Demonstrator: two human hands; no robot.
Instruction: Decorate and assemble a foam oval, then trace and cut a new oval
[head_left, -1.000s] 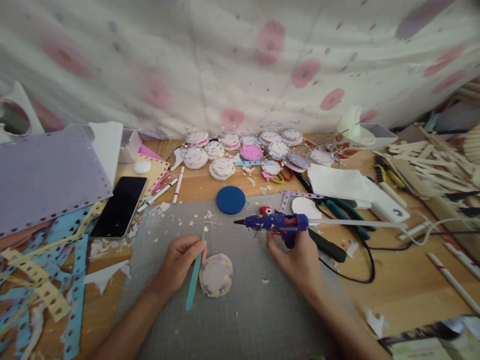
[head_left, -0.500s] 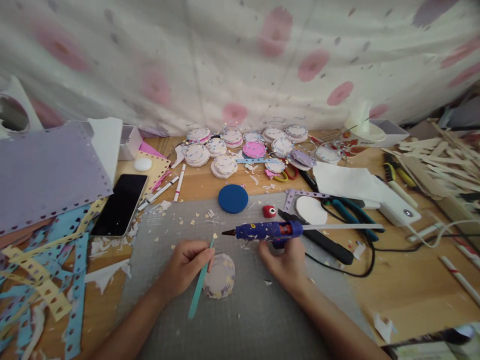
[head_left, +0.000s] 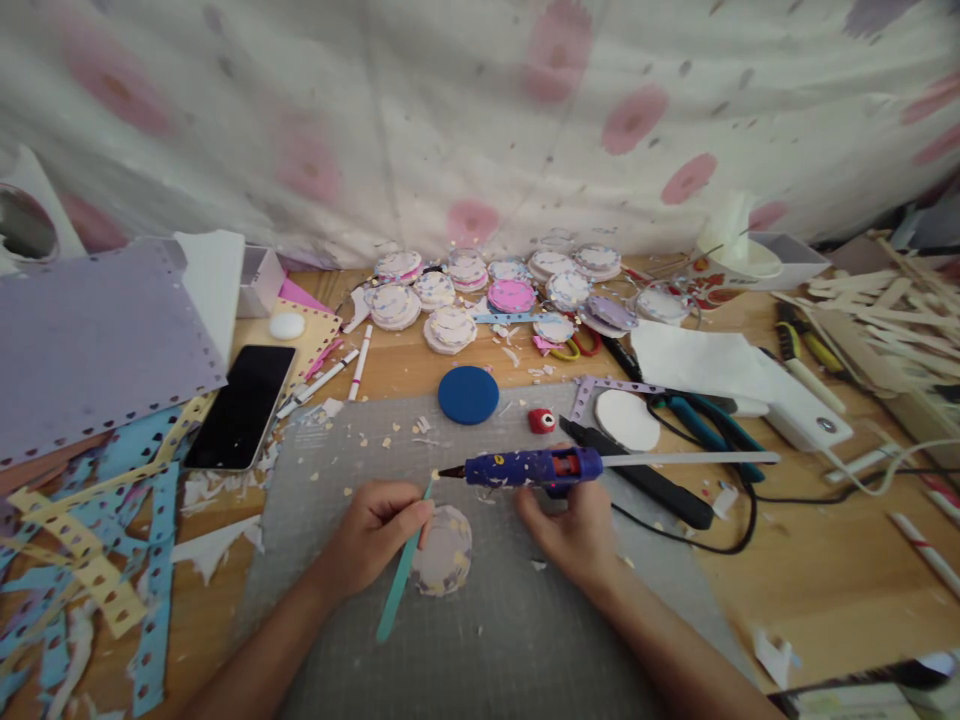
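Observation:
My left hand [head_left: 379, 530] pinches teal tweezers [head_left: 396, 597], angled with the tip pointing up and away. A tiny pale yellow paper scrap [head_left: 434, 477] shows at that tip. My right hand [head_left: 577, 530] is closed round the underside of a blue hot glue gun [head_left: 517, 467], a long white glue stick [head_left: 690, 459] sticking out of its back. The dark nozzle points left and meets or nearly meets the scrap. Just beside my left fingertips, a round paper disc [head_left: 442, 552] with yellow and lilac bits along its edge lies on the grey cutting mat [head_left: 510, 640].
Beyond the gun are a blue disc [head_left: 468, 395], a red bead-like piece [head_left: 541, 420], a white disc [head_left: 627, 420] and a black cutter [head_left: 645, 480]. Decorated discs [head_left: 450, 328] line the back. A phone [head_left: 240, 408] and paper strips [head_left: 156, 560] lie left, pliers [head_left: 712, 430] right.
The glue gun has shifted slightly left, bringing its nozzle up to the scrap at the tweezers' tip. My left hand has moved barely, a touch to the right.

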